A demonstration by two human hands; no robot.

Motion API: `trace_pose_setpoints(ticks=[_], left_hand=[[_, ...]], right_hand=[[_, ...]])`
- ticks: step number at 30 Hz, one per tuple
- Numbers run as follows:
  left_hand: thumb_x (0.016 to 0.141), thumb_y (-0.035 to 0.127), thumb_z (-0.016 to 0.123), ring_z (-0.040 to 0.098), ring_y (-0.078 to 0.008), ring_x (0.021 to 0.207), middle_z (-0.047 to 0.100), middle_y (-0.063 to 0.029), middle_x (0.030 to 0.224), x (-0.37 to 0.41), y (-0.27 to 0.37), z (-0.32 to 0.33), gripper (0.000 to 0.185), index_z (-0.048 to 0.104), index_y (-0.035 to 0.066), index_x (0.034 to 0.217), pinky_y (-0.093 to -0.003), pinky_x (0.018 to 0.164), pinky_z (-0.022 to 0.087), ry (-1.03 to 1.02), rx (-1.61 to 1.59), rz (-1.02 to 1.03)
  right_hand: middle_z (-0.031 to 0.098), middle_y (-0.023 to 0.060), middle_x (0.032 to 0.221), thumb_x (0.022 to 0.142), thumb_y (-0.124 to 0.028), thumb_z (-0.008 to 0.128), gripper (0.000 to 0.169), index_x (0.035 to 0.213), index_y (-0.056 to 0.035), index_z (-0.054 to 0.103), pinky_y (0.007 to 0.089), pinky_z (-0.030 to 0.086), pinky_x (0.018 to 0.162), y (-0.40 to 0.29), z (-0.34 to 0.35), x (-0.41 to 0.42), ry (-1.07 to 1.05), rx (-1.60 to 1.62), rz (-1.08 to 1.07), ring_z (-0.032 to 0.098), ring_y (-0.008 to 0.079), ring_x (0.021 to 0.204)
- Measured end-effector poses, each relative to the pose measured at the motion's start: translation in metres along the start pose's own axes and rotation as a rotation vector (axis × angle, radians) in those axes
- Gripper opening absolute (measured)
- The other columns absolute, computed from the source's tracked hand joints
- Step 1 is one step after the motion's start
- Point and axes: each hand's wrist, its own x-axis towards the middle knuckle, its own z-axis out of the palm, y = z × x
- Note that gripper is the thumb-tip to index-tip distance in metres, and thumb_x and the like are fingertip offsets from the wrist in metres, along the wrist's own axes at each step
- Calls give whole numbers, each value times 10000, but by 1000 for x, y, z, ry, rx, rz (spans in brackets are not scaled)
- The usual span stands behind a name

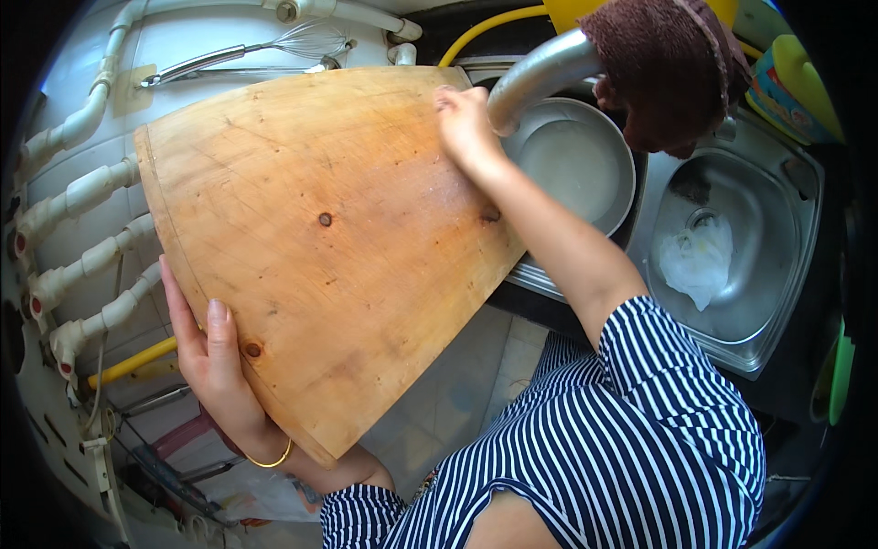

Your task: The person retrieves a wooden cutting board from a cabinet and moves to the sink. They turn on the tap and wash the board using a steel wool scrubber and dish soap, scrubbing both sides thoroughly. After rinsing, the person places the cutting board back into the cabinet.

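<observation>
A large wooden board [384, 254] with dark knots is held tilted in front of me, its right side over the left part of the sink. My left hand [212, 364], with a gold-coloured bangle at the wrist, grips the board's lower left edge, thumb on the face. My right hand [466, 127] is curled at the far right part of the board, beside the mouth of a metal faucet spout [542, 79]. Whether those fingers hold anything is hidden. A round metal pan [573, 168], apparently with cloudy water, sits below the spout.
Brown cloth [662, 68] covers the faucet's upper part. In the right sink basin [761, 274] lies a crumpled white plastic bag [696, 261]. White pipes [89, 195] run along the tiled wall at left, where a wire whisk [247, 51] hangs. A yellow hose [490, 27] curves behind the sink.
</observation>
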Motion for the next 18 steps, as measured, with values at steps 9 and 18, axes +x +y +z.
trace_pose_setpoints(ticks=[9,18], left_hand=[[1009,55,516,497,-208,1354,460,-178,1546,-7,-1,-4,675,229,-9,1616,-336,1140,369,-6,-50,-12],[1016,24,515,481,-204,1372,423,-183,1579,3,-12,-11,678,206,-19,1617,-329,1145,359,-85,-57,51]], right_hand=[[636,135,983,993,-191,628,181,1058,-104,773,353,522,870,3,11,47,59,-89,-162,638,256,928],[692,179,1126,919,-151,648,204,1048,-81,790,377,521,971,-17,48,38,298,-213,-449,663,339,1075]])
